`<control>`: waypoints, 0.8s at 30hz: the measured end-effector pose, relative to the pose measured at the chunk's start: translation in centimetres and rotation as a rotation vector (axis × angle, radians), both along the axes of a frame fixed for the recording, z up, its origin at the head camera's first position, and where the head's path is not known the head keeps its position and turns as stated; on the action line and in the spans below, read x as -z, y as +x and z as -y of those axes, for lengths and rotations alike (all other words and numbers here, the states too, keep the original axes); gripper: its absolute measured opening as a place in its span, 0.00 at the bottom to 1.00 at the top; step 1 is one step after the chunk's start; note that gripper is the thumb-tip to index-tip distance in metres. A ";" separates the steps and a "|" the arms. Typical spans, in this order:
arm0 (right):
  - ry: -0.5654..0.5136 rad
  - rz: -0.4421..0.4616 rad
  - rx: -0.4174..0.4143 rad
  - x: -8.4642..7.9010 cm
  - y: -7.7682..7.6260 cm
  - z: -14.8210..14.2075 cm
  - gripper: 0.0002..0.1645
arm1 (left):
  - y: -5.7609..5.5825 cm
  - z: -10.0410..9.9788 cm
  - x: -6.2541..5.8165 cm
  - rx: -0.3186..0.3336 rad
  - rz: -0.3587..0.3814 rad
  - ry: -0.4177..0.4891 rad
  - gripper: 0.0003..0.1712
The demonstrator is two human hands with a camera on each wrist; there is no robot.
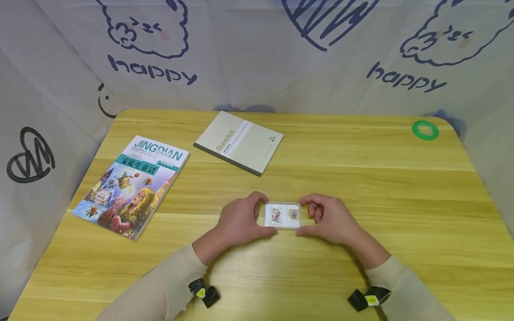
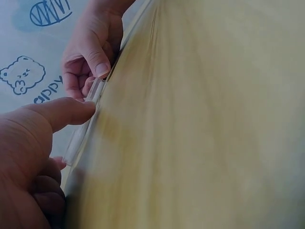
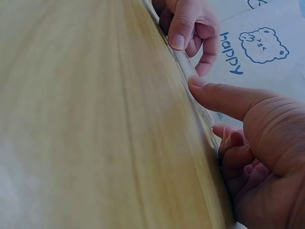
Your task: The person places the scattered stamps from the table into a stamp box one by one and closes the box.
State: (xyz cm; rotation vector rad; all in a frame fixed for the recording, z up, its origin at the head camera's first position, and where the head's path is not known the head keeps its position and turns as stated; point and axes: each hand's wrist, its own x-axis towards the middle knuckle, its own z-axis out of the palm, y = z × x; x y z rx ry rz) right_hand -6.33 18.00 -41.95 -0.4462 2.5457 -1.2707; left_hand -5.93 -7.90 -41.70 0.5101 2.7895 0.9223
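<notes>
A small clear rectangular case (image 1: 284, 216) lies flat on the table, with a white insert showing a colourful stamp-like picture (image 1: 275, 215) and a gold square with a round emblem (image 1: 293, 214). My left hand (image 1: 240, 221) pinches its left end, thumb at the near edge and index finger at the far edge. At the opposite end, my right hand (image 1: 333, 219) pinches it the same way. Both wrist views show the case (image 2: 81, 136) edge-on, low against the tabletop. The other fingers of each hand are curled in.
On the left lies a colourful storybook (image 1: 136, 187). A beige notebook (image 1: 241, 142) marked "Gambit" is farther back, near the middle. A green tape roll (image 1: 417, 133) sits at the far right corner. White cloth (image 1: 249, 58) with drawings hangs behind the wooden table (image 1: 401, 187).
</notes>
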 end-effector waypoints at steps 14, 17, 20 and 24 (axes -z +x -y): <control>-0.009 -0.022 -0.007 0.3 -0.1 0.1 0.36 | -0.3 0.2 -0.1 0.030 0.022 -0.004 0.41; -0.006 -0.026 0.004 0.3 0.0 0.2 0.35 | -0.2 0.2 -0.2 0.034 0.028 -0.004 0.41; 0.004 -0.022 0.014 0.2 0.0 0.2 0.34 | -0.2 0.2 -0.3 0.037 0.036 0.000 0.41; 0.018 -0.020 0.014 0.2 0.0 0.2 0.35 | -0.2 0.2 -0.4 0.038 0.043 0.009 0.40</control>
